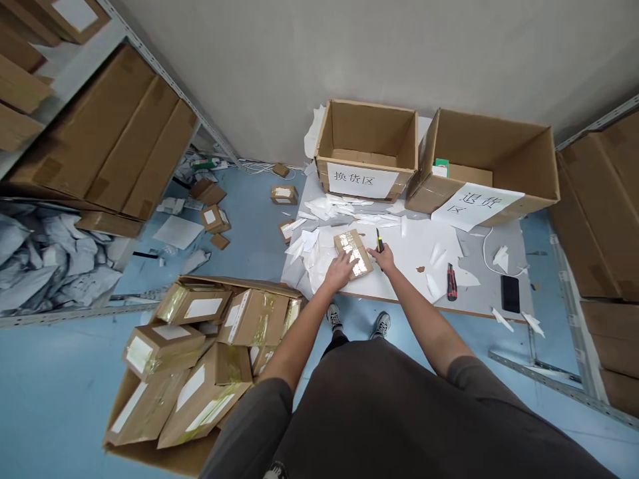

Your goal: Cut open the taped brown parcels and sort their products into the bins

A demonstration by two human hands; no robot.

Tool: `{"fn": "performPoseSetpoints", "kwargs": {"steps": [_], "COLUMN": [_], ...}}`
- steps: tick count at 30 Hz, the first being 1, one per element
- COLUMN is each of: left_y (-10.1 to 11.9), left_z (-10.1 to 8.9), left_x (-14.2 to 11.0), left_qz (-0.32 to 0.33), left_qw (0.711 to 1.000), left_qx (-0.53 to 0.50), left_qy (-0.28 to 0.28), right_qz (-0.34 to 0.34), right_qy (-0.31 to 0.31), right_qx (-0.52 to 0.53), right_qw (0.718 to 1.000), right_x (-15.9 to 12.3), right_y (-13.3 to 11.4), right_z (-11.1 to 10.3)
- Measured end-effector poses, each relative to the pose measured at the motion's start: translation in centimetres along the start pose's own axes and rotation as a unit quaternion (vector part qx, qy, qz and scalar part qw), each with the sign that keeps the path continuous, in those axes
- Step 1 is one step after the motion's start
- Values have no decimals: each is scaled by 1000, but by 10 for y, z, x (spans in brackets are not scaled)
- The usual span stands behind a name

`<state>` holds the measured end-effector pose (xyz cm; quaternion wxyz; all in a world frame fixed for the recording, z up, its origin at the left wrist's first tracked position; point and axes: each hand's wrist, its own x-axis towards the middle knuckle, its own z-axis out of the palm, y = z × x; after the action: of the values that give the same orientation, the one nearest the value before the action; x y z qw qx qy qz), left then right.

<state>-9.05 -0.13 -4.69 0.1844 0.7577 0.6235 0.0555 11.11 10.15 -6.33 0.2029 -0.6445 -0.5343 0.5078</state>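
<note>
A small taped cardboard box (352, 245) lies flat on the white-covered table (384, 283). My left hand (341, 269) rests on its near left part, fingers stretched out over the top. In my right hand (383, 257) is a yellow and black utility knife (379, 241), its blade pointing away from me, just to the right of the box. My fingers are wrapped round its handle. A red and black utility knife (452, 283) lies further right on the table, near a black phone (510, 293).
Two open cartons with handwritten signs, one at the back middle (367, 143) and one at the back right (499, 146), stand on the table. Torn paper scraps (329, 207) litter it. A large carton of parcels (120, 399) sits at my left. Shelves with boxes flank both sides.
</note>
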Motion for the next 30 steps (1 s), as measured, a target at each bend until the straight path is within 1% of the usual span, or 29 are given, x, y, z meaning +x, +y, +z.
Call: {"fn": "performPoseSetpoints", "kwargs": {"steps": [1,2,3,5,8,10,12,15,17,21,23,25,27,28,30], "left_y": [-3,-4,-5,-2,6,11,17,21,22,20,18,17,16,16,16], "left_z": [-5,-8,-11,-12,-7,-3,2,6,8,11,13,14,15,15,16], "left_x": [8,17,26,43,62,69,73,75,75,74,74,75,77,77,78], "left_qz": [58,99,120,120,84,68,59,47,42,39,37,35,35,36,39], "left_qw": [998,994,991,991,995,997,998,999,999,998,998,998,998,998,998], "left_qx": [2,3,2,-4,-18,-25,-28,-20,-15,-23,-23,-20,-21,-23,-27], "left_qy": [-19,-38,-51,-60,-54,-36,-17,-14,-23,-38,-44,-48,-47,-46,-46], "right_qz": [30,63,91,114,103,70,29,-23,-60,-127,-140,-139,-133,-126,-91], "right_qy": [-8,-13,-18,-31,-55,-72,-97,-145,-167,-183,-182,-178,-171,-170,-188], "right_qx": [32,67,94,125,108,47,-30,-147,-231,-380,-431,-459,-455,-438,-367], "right_qw": [999,996,991,985,987,994,994,978,957,898,873,859,864,874,906], "right_x": [-8,-17,-26,-42,-57,-59,-56,-45,-37,-22,-17,-13,-10,-9,-10], "right_y": [5,10,16,27,40,46,47,41,33,15,8,4,2,3,6], "right_z": [-6,-11,-16,-24,-35,-46,-58,-74,-81,-83,-84,-86,-88,-89,-88]}}
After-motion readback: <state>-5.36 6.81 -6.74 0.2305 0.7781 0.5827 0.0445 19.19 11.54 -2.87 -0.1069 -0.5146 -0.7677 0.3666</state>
